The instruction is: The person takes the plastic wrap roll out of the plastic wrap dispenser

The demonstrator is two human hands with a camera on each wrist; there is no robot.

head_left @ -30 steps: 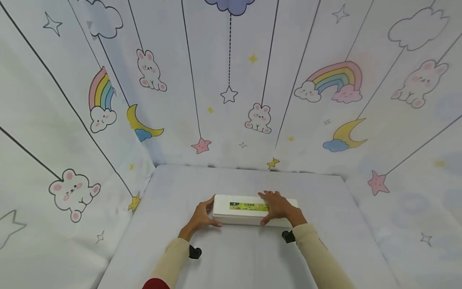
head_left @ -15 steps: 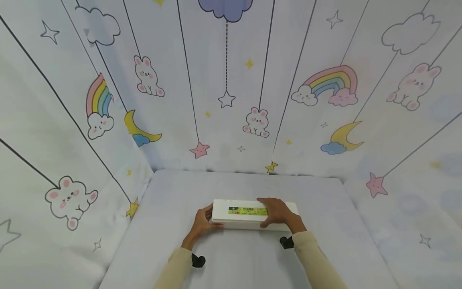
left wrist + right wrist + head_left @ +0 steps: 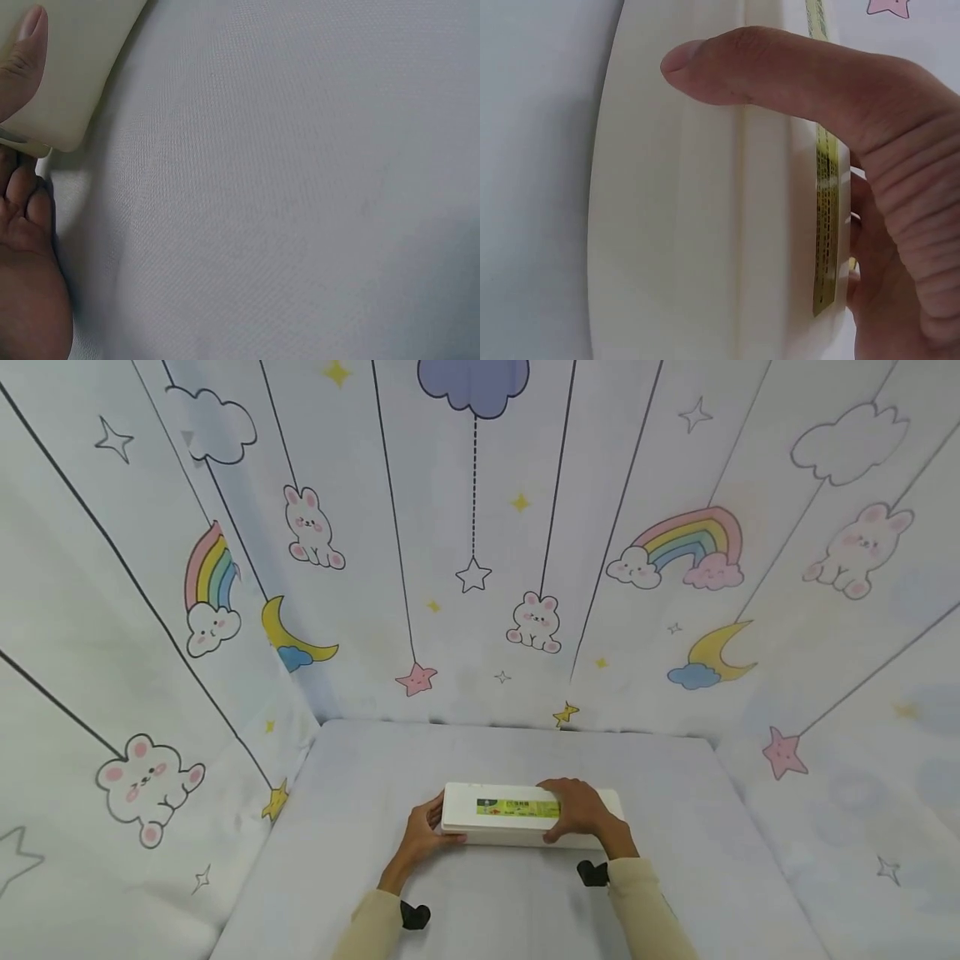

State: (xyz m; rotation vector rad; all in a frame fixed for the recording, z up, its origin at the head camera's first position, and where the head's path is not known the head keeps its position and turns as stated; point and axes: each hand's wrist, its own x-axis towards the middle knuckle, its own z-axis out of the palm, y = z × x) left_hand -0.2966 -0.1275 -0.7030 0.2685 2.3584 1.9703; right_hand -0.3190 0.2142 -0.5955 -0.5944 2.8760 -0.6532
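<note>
Nearest you are your cream sleeves (image 3: pixel 647 906), with a dark piece (image 3: pixel 594 873) at each wrist. Your left hand (image 3: pixel 422 842) grips the left end of a long white box (image 3: pixel 498 839), thumb along the near side. Your right hand (image 3: pixel 581 810) clasps it right of centre, thumb in front, fingers over the top. The lid (image 3: pixel 459 804), bearing a green label (image 3: pixel 517 808), covers the contents. You hold the box at the middle of the white table (image 3: pixel 487 747); beyond hangs patterned cloth (image 3: pixel 442 518).
</note>
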